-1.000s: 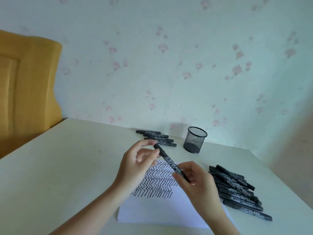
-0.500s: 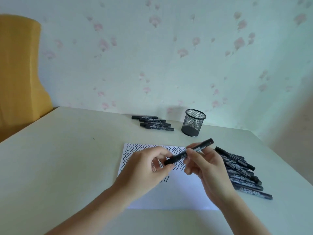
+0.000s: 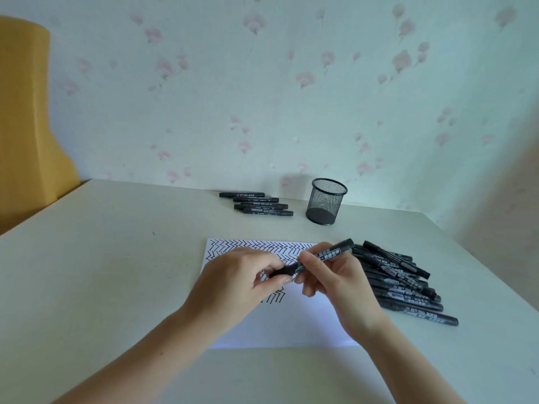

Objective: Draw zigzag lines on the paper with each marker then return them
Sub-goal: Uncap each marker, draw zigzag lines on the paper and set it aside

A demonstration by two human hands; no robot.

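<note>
A black marker (image 3: 329,253) is held above the white paper (image 3: 297,325), slanting up to the right. My left hand (image 3: 242,282) pinches its lower cap end. Its barrel sits gripped in my right hand (image 3: 335,282). Rows of black zigzag lines cover the paper's far part, partly hidden by both hands. A heap of several black markers (image 3: 405,282) lies to the right of the paper. Another small row of markers (image 3: 256,204) rests near the wall.
A black mesh pen cup (image 3: 326,201) stands at the back of the pale table (image 3: 102,272), right of the small marker row. A yellow chair back (image 3: 26,118) rises at the left. The floral wall closes the far side.
The marker swung from pointing up-left to slanting up-right, and both hands came lower over the paper. The view tilted down, so the paper's top edge shows.
</note>
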